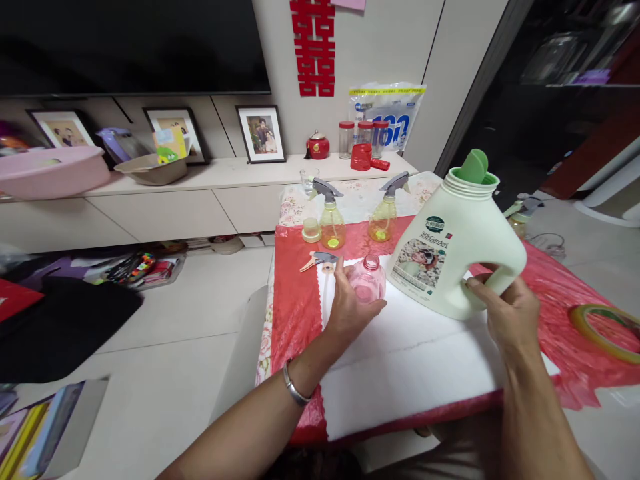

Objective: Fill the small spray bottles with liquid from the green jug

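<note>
My left hand (349,308) is wrapped round a small clear pink bottle (369,280) with no cap, held upright over a white cloth (410,360). My right hand (505,308) grips the handle of a large pale green detergent jug (450,247), lifted and tilted to the left, its open green spout (475,170) at the top. The jug's lower corner sits close to the pink bottle. A loose grey spray head (320,260) lies on the table just behind my left hand.
Two yellow spray bottles (333,223) (384,217) and a small yellow jar (311,230) stand at the far side of the red-covered table (293,293). A tape roll (607,330) lies at the right. A low cabinet (165,200) holds photo frames, basins and jars.
</note>
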Tool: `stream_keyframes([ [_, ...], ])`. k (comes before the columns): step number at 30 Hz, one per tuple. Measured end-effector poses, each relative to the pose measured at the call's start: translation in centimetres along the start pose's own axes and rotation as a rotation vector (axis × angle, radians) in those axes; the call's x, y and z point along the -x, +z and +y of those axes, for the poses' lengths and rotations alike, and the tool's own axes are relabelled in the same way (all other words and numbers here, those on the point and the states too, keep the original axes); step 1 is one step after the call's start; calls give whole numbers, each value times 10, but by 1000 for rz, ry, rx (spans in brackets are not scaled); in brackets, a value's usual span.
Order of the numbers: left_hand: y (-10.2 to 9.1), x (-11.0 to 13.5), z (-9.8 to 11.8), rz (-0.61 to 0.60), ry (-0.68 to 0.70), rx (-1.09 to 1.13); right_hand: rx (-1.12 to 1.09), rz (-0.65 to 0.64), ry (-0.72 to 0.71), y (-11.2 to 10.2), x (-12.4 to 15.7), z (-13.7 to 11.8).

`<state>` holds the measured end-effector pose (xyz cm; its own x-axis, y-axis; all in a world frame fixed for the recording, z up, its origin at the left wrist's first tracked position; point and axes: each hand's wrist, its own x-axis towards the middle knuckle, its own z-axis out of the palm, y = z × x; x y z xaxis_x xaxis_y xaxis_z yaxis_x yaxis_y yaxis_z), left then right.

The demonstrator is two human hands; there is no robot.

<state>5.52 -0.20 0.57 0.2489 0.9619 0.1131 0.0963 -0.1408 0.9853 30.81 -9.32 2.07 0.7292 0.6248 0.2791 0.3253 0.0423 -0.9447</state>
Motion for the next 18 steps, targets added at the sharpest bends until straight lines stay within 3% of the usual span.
stream_keyframes([
  [3,1,6,2,-7,-22,-9,3,1,3,-1,-1,2],
  [6,-6,17,17,-2,-4,-54,17,6,11,-3,-1,5],
  [9,-24,20,37,1,145,-165,21,7,13,-3,-1,6],
  [12,-48,6,46,77,270,-353,16,8,13,-2,-2,6],
  [15,-69,-14,38,111,131,-582,23,15,16,-2,-3,7],
  [18,-79,-26,24,-40,-55,-778,30,18,15,-3,-4,9],
])
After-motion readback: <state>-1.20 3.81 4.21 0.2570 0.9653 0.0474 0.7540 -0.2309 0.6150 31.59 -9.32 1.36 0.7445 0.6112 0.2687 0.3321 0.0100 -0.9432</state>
